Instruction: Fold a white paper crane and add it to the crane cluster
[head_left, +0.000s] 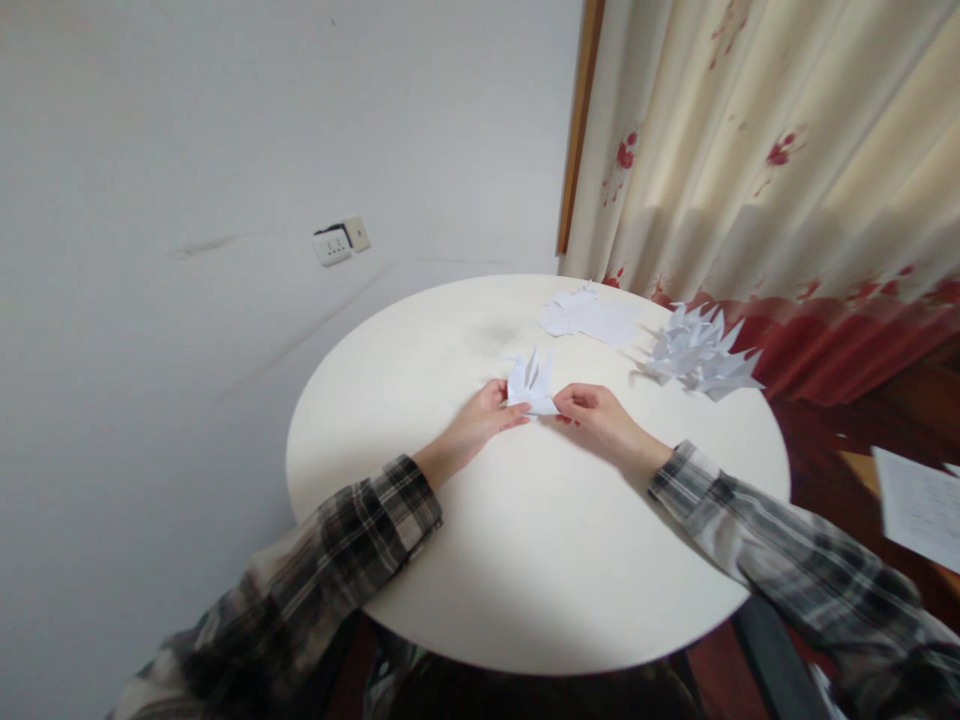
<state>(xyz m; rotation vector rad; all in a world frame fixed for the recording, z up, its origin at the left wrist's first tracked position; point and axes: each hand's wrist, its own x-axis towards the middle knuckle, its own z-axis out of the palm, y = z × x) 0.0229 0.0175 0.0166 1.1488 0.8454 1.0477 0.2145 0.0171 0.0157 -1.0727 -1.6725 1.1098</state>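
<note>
Both my left hand and right hand pinch folded paper within the table's rim: likely mid-fold, needing creasing.

Long grey-black-white plaid sleeves

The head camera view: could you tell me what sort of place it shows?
An indoor room, perhaps in a home, though I cannot be sure. The flower-patterned curtain, the socket on the pale wall and the round white table suggest it.
</note>
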